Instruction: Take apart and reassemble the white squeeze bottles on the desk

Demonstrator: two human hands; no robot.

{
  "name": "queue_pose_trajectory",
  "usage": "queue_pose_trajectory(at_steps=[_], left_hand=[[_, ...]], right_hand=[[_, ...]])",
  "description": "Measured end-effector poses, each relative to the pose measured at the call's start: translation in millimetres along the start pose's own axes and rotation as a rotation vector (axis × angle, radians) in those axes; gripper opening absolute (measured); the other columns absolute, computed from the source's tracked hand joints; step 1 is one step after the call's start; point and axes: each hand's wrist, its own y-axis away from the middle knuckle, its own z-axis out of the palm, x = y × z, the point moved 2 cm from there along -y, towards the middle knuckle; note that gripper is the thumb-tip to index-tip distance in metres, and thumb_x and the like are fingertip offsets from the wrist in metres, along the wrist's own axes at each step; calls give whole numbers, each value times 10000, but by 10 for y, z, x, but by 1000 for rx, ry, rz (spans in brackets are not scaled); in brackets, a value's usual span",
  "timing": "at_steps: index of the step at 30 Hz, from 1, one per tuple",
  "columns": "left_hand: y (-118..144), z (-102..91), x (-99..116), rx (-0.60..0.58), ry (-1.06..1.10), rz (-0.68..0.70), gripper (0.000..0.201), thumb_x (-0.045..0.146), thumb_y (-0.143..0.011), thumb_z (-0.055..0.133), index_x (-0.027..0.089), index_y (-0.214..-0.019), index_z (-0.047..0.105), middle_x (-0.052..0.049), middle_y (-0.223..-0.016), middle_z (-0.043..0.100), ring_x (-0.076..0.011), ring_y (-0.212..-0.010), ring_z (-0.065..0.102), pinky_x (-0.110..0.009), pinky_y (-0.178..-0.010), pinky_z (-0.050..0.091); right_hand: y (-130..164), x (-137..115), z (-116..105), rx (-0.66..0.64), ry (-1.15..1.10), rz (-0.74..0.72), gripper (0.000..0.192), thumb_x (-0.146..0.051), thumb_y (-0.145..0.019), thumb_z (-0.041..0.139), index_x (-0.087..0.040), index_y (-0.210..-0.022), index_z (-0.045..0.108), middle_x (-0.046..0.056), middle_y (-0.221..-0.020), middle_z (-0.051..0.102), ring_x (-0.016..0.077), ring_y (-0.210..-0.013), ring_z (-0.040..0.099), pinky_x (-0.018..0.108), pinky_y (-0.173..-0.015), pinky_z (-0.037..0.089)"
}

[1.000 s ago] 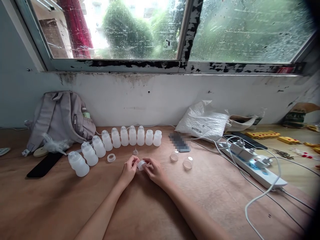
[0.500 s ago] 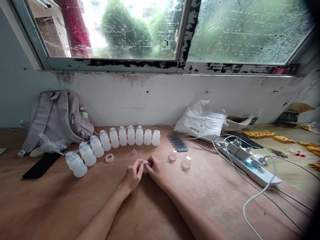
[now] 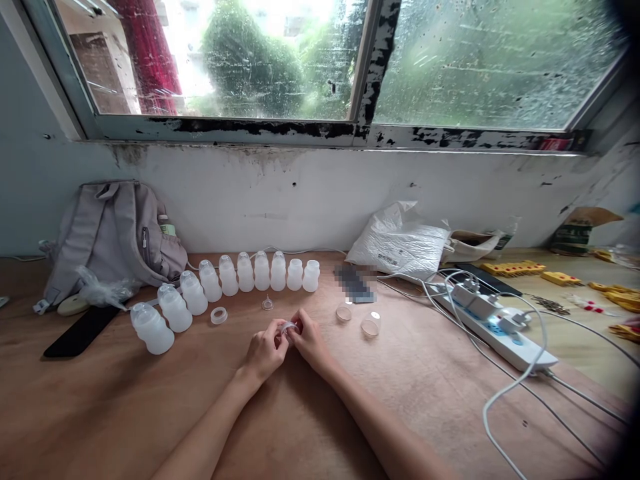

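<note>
Two hands, left hand [image 3: 266, 348] and right hand [image 3: 309, 340], pinch one small clear cap [image 3: 289, 327] between their fingertips above the desk [image 3: 310, 427]. No writing is legible on the white bottles [image 3: 235, 277] behind; a white ring [image 3: 219, 315] lies nearby.

A makeshift work spot in a worn room, more home workshop than factory; a bare plywood table [image 3: 125, 413] is pushed against a stained white wall [image 3: 310, 193] under a window [image 3: 350, 60] with peeling black paint (trees and a red curtain outside); a curved row of small white plastic bottles [image 3: 235, 280] stands along the back, with loose rings and clear caps nearby, which suggests piecework by hand; personal things share the surface: a grey backpack [image 3: 110, 233], a dark phone [image 3: 80, 331], a plastic bag [image 3: 400, 243]; a power strip [image 3: 495, 327] with chargers and white cables lies to the right, beside yellow parts [image 3: 520, 268].
</note>
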Motion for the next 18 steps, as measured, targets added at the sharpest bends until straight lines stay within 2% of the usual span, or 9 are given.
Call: queue_pose_trajectory(at_steps=[9,15,18], left_hand=[[13,7,23,-42,-163,-20,231,222,-773,422,234,-989,504,-6,-743,669,-162,-637,624,-234,-606,430],[-4,39,-25,-7,-234,-80,176,243,-779,429,245,-933,515,-4,-721,667,-181,-664,632,-244,-597,417],[-26,24,-72,32,-215,-113,162,259,-778,441,245,-920,518,-8,-711,662,-184,-662,628,-248,-592,410]], right_hand=[[-1,23,10,-1,-41,54,107,-116,-606,446,-198,-668,417,-77,-512,388,91,-477,384,191,-461,299],[21,-7,37,17,7,19,58,-140,-649,480,-190,-675,464,-50,-549,472,98,-502,431,203,-488,334],[38,-19,39,-25,-14,-14,87,-195,-697,499,-188,-783,506,-31,-617,525,100,-510,463,208,-501,370]])
